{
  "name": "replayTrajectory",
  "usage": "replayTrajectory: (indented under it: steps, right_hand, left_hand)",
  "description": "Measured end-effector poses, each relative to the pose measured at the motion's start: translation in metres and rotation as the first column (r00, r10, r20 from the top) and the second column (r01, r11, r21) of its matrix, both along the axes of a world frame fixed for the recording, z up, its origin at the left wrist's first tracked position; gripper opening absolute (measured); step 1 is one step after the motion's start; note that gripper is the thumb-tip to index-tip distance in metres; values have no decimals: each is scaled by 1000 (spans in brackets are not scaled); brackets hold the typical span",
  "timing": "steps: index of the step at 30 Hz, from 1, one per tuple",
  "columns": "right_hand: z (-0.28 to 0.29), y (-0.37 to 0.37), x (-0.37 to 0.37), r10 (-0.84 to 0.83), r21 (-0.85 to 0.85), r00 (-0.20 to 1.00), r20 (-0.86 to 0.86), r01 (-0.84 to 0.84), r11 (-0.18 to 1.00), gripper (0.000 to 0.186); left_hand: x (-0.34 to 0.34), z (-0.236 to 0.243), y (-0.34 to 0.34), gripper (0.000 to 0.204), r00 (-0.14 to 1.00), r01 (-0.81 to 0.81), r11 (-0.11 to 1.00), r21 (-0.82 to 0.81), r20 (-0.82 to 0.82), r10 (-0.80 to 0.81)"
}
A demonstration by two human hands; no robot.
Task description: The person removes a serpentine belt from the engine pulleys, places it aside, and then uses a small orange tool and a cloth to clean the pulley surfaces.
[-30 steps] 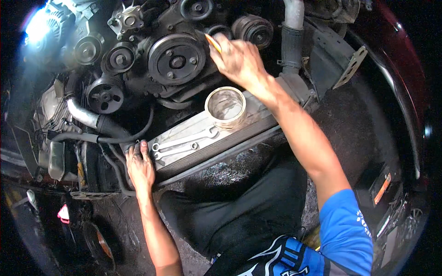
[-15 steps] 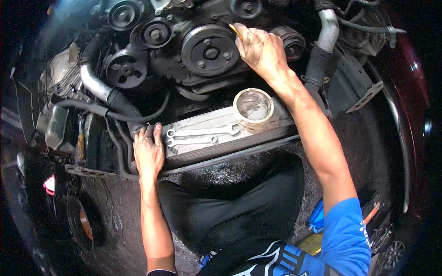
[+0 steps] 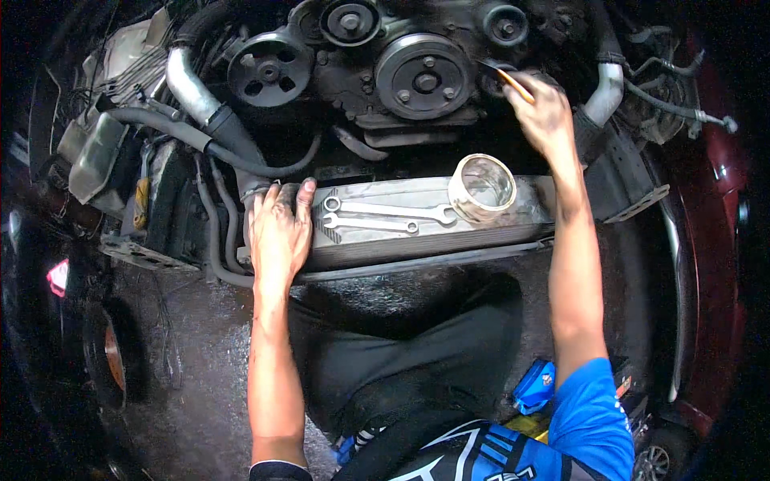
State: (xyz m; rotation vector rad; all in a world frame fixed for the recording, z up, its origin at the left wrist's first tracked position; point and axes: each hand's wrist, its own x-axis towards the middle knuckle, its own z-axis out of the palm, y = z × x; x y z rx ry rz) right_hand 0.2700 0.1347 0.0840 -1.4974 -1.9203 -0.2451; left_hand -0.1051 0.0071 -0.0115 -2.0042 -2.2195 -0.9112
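Note:
My right hand is closed on a slim brush with a yellow handle. The brush's dark tip points left, beside the large crankshaft pulley at the front of an engine; whether it touches anything I cannot tell. Fingers spread, my left hand rests on the left end of the radiator. On the radiator's top lie a long combination wrench and a shorter combination wrench, just right of that hand. Toward the right stands a round, pale tub, stained inside, with some liquid in it.
More pulleys sit around the large one. Silver pipes with black hoses flank the engine. A yellow-handled tool is at the left. A blue object lies on the floor at right, near a dark red body panel.
My right hand has moved the brush rightward and nearer to me, away from the large pulley's upper rim. The whole view has shifted, while my left hand stays on the radiator's end.

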Motion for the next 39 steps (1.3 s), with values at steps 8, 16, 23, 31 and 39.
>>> replayTrajectory:
  steps: [8,16,23,31,39]
  right_hand:
    - [-78,-59,31,-152,-162,945,-290,108,981,38]
    - [-82,-64,28,-198,-266,936,-291,120,957,39]
    - [-81,-66,28,-219,-326,880,-422,78,942,40]
    - [-81,-62,26,-159,-237,941,-300,88,968,41]
    - [-85,-59,34,-167,-258,943,-289,91,962,37]
  left_hand:
    - [-5,4,-1,66,998,50,994,-96,33,-47]
    - [-9,-5,-2,71,1000,21,998,-63,19,-20]
    - [-5,-1,-2,70,998,47,994,-100,44,-43]
    - [0,12,7,63,996,-11,997,-79,87,18]
    - [103,40,102,81,968,213,913,-347,201,-150]
